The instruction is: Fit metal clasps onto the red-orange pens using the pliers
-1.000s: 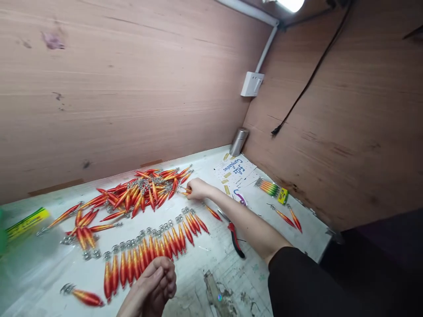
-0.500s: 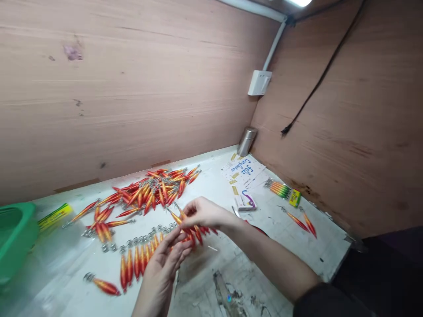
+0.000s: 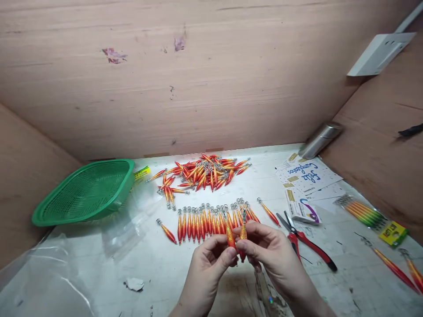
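My left hand (image 3: 208, 266) pinches an orange-and-red squid jig (image 3: 230, 234) upright, its metal hook crown at the top. Close beside it, my right hand (image 3: 276, 252) grips a second squid jig (image 3: 243, 232) between thumb and fingers. The two hands nearly meet, low in the middle of the view. Just beyond them runs a row of squid jigs (image 3: 193, 224) laid side by side, crowns away from me; my hands cover part of its right side. One loose squid jig (image 3: 167, 232) lies left of the row, another (image 3: 268, 212) to its right.
A heap of squid jigs (image 3: 206, 172) lies near the back wall. Left are a green basket (image 3: 49, 218) and clear plastic bags (image 3: 124, 224). Red-handled pliers (image 3: 313, 251), a small box (image 3: 302, 209), printed cards (image 3: 310, 174), a metal flask (image 3: 320, 141) and a packet of lures (image 3: 370, 215) are right.
The view has swung left, bringing the whole basket and the pliers into sight. My right hand has drawn back from the row, and each hand now holds a squid jig close together.
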Demonstrator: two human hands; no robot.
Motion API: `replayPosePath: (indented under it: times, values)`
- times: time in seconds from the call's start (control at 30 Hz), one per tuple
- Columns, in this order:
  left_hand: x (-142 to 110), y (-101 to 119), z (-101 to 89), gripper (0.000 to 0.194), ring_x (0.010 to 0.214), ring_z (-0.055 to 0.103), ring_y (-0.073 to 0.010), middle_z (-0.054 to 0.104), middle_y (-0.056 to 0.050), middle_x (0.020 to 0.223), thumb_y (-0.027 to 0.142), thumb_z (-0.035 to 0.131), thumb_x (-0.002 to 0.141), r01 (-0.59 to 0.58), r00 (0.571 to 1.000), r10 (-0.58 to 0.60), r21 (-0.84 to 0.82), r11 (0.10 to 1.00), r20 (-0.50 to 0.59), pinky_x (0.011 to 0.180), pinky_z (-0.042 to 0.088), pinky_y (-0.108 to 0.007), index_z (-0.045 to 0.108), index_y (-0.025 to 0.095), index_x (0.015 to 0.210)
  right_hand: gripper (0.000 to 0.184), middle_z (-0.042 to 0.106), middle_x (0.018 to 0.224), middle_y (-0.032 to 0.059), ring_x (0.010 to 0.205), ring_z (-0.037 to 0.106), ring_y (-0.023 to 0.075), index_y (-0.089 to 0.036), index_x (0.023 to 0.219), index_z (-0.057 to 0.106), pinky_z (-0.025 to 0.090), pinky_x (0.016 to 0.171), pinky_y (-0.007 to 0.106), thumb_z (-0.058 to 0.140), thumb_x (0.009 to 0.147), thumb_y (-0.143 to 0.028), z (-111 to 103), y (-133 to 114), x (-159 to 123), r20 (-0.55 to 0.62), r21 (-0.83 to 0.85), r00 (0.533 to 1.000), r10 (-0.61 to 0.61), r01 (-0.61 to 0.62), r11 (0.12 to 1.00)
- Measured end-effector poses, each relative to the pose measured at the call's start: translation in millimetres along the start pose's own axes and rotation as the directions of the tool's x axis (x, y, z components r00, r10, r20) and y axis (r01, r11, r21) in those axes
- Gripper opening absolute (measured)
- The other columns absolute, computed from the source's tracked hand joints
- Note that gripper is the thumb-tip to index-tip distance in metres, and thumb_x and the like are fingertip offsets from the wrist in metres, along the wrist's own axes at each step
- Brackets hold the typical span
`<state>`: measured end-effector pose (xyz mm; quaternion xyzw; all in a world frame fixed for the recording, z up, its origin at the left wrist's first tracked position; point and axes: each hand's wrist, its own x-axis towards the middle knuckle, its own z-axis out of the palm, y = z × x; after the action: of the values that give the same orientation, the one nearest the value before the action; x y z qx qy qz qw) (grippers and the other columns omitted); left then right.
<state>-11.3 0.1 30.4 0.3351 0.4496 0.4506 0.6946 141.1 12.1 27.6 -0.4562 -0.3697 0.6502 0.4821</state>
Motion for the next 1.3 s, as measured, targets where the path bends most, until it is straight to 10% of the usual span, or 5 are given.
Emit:
replayPosePath:
  times: [0.47,0.7,0.8,0.93,1.3]
  values:
    - [-8,8,-9.4,0.022,0.072,0.053,-0.0149,0.057,0.0,0.073,0.038,0.075,0.081,-0.081,0.991,0.071,0.086,0.993,0.114,0.072,0.047,-0.027,0.075,0.017,0.075,0.024,0.066,0.062,0.0017,0.048,0.05,0.0049,-0.019,0.077,0.079,0.033,0.041,0.014,0.091,0.065,-0.035,5,-1,-5,0.029,0.17,0.999,0.033,-0.038,0.985]
    - [-9,6,-14.5,0.024,0.073,0.058,-0.016,0.064,-0.002,0.077,0.041,0.073,0.08,-0.061,0.996,0.048,0.165,0.984,0.079,0.073,0.05,-0.028,0.073,0.018,0.078,0.045,0.064,0.063,0.0028,0.049,0.05,0.009,-0.017,0.076,0.076,0.035,0.041,0.02,0.081,0.065,-0.06,4,-2,-8,0.0,-0.124,1.0,0.007,-0.006,0.992]
    - [1,11,-45.7,0.039,0.07,0.063,-0.0186,0.071,-0.005,0.079,0.051,0.071,0.071,-0.039,0.979,0.111,0.377,0.925,-0.172,0.069,0.053,-0.031,0.072,0.016,0.09,0.065,0.065,0.067,0.0038,0.051,0.051,0.0129,-0.016,0.085,0.074,0.038,0.043,0.026,0.069,0.061,-0.077,-21,0,3,-0.173,-0.473,0.981,-0.087,-0.005,0.881]
    - [20,15,-103.8,0.042,0.07,0.068,-0.0251,0.073,-0.006,0.074,0.051,0.061,0.066,0.155,0.816,0.31,0.701,0.696,-0.488,0.073,0.054,-0.038,0.07,0.017,0.088,0.046,0.065,0.072,0.0039,0.064,0.057,0.0176,-0.016,0.083,0.07,0.048,0.065,0.034,0.07,0.073,-0.061,-68,9,33,-0.34,-0.74,0.918,-0.203,-0.128,0.66]
    - [42,19,-112.1,0.017,0.081,0.071,-0.0359,0.076,-0.01,0.073,0.038,0.053,0.072,0.384,0.791,0.333,0.84,0.383,-0.514,0.066,0.046,-0.037,0.062,0.023,0.075,0.025,0.067,0.116,0.0071,0.098,0.067,0.019,-0.017,0.115,0.064,0.056,0.086,0.04,0.061,0.096,-0.034,-63,17,63,-0.395,-0.915,0.907,-0.146,-0.375,0.147]
